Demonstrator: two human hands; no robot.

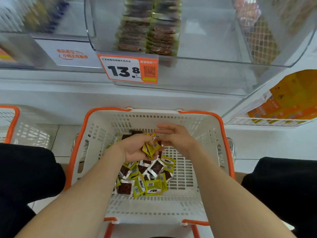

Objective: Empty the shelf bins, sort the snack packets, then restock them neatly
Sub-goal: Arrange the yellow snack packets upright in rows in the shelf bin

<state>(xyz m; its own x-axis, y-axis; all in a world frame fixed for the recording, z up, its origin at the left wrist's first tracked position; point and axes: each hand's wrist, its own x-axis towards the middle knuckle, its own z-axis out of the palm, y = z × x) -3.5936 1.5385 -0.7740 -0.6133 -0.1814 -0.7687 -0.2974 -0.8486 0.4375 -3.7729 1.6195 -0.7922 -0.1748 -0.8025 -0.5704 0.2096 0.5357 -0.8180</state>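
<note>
While L hand (135, 148) curls fingers round yellow packets (151, 149) over basket (223, 133), R hand (175, 137) sits just right, fingers loose, slightly spread; contact unclear.

Packets (147, 177) in basket (205, 121), below shelf bin (205, 40).

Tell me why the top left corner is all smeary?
Head view: the dark packets behind clear plastic, top left, are streaked by motion blur; the orange-and-white price tag reads sharp; the yellow snack packets in the white slotted basket look crisp; pale glare patches the clear middle bin.
</note>
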